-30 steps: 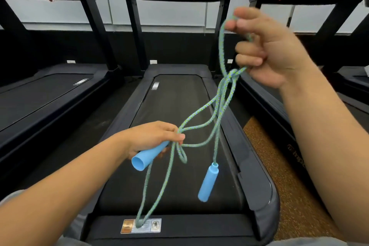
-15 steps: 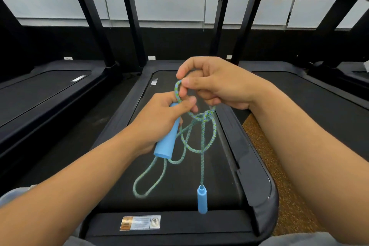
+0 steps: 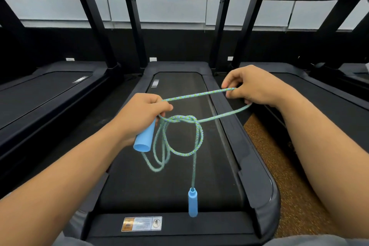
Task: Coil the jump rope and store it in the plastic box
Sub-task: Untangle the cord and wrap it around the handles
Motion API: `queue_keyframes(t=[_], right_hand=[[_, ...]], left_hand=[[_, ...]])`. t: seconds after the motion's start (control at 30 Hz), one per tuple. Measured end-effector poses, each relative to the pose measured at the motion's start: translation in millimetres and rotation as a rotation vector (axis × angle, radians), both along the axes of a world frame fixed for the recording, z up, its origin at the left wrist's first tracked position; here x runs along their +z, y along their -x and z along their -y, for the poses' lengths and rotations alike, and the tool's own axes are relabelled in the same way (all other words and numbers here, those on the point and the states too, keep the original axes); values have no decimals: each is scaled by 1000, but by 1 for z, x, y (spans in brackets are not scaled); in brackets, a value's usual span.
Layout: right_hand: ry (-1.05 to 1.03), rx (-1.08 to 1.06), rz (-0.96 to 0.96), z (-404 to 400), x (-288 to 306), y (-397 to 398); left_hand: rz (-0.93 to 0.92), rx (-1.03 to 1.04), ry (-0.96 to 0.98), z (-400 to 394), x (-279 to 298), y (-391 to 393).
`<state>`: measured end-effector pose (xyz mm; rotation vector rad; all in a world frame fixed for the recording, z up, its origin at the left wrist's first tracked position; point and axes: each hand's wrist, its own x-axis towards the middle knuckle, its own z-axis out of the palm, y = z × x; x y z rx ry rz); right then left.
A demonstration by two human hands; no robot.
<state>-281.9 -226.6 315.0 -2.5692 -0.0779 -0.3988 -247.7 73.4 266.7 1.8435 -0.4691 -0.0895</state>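
While my left hand (image 3: 142, 115) is gripping one light-blue plastic cylinder handle (image 3: 144, 138) with fingers curled round it and the rope's start, my right hand (image 3: 252, 86) is pinching a loop of the blue-green braided jump rope (image 3: 196, 136) between thumb and fingertips. Both hands are hovering above the black treadmill belt (image 3: 179, 168), with more treadmills flanking it and pale wall panels behind. Between my hands the rope is crossing in a loose knot, coils are drooping, and the second blue handle (image 3: 192, 202) is dangling.
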Motion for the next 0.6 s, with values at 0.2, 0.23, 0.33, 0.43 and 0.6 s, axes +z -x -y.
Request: queue_keyframes(t=[0.2, 0.23, 0.33, 0.43, 0.6], right_hand=[[-94, -271, 122, 47, -28, -11], [-171, -313, 134, 52, -35, -13], [-538, -377, 97, 57, -57, -18], [-744, -389, -77, 52, -74, -22], [-698, -260, -362, 29, -89, -26]], left_hand=[[-49, 140, 99, -20, 2, -22], [-61, 158, 130, -23, 2, -26], [-134, 162, 261, -27, 3, -34], [-244, 87, 370, -21, 9, -32], [-383, -82, 495, -7, 24, -28]])
